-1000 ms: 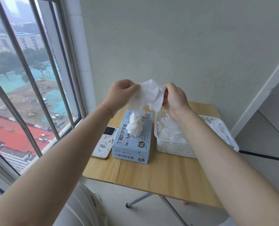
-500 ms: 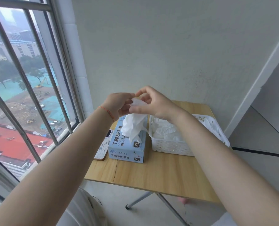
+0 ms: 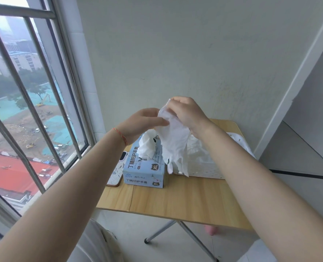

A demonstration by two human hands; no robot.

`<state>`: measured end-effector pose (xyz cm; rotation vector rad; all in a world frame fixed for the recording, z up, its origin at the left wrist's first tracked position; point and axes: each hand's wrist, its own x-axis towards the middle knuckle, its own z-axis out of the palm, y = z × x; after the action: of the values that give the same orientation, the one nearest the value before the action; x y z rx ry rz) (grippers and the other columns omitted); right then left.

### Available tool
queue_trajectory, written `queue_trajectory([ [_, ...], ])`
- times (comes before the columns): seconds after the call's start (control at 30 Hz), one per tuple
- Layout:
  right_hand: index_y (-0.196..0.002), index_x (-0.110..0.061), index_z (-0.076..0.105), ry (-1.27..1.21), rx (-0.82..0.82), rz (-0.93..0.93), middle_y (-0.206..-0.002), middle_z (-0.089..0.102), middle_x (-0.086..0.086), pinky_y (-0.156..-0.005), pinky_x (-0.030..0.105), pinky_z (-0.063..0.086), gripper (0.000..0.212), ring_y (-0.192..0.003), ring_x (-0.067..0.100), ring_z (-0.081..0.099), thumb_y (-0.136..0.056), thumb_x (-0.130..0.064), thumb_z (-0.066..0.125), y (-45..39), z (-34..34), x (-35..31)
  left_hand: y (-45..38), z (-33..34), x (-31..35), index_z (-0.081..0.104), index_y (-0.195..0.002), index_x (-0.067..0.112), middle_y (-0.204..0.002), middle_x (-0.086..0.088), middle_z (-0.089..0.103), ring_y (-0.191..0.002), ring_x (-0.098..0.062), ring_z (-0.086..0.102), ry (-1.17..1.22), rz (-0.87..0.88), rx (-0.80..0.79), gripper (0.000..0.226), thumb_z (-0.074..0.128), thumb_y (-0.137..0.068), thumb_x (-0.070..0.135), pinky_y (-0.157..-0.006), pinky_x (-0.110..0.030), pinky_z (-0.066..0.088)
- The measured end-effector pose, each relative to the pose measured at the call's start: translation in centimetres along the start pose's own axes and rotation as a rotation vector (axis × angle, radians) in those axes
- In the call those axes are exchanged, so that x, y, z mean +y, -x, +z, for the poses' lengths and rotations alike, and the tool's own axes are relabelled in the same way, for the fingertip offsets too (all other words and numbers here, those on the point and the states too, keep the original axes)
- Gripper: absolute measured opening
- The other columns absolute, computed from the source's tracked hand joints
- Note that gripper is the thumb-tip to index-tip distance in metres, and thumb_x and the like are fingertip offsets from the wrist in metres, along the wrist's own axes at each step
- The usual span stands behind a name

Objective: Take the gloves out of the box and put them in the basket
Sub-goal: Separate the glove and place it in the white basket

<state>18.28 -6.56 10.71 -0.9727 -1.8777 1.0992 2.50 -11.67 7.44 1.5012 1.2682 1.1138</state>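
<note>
Head view: both hands raised above a small wooden table set against a pale wall, beside a barred window. Right hand curled, pinching the cuff of a white glove between thumb and fingers; glove hung free, fingertips down in front of the box and basket. Left hand beside it, fingers extended and touching the glove's upper edge; not clear whether gripping. Pale blue glove box on the table, printed "丁腈防护手套" and "XL" on top and front; more white gloves bunched out of its slot. White perforated basket just right of the box, holding white gloves. Phone lay flat left of the box. Red string bracelet on the left wrist.
</note>
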Motion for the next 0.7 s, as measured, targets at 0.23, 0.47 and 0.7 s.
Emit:
queue_trajectory([
  [0.23,-0.057,-0.022,0.024,0.249,0.228,0.008,-0.055,0.023,-0.003,-0.052,0.029,0.018,0.035,-0.055,0.017,0.024,-0.079,-0.019,0.051,-0.6,-0.9,0.7,0.8,-0.3,-0.4,0.073,-0.105,0.003,-0.105,-0.015,0.074,-0.101,-0.031,0.07,-0.172,-0.217,-0.146,0.022,0.071,-0.089,0.017,-0.093,-0.038,0.055],
  [0.47,-0.06,-0.022,0.019,0.322,0.302,0.04,-0.057,0.019,-0.002,-0.052,0.031,0.013,0.032,-0.056,0.017,0.017,-0.081,-0.015,0.042,-0.9,-1.2,1.8,1.3,-0.5,-2.6,0.075,-0.093,0.001,-0.104,-0.021,0.073,-0.093,-0.029,0.07,-0.078,-0.295,-0.175,0.02,0.067,-0.091,0.018,-0.094,-0.039,0.055],
  [0.7,-0.063,-0.018,0.029,0.305,0.266,0.254,-0.059,0.027,0.002,-0.049,0.024,0.025,0.026,-0.05,0.019,0.028,-0.083,-0.008,0.042,-2.0,-3.8,4.8,-1.4,-0.1,-4.4,0.067,-0.106,0.003,-0.104,-0.017,0.068,-0.081,-0.025,0.064,0.238,-0.301,0.172,0.018,0.061,-0.094,0.015,-0.07,-0.03,0.054],
])
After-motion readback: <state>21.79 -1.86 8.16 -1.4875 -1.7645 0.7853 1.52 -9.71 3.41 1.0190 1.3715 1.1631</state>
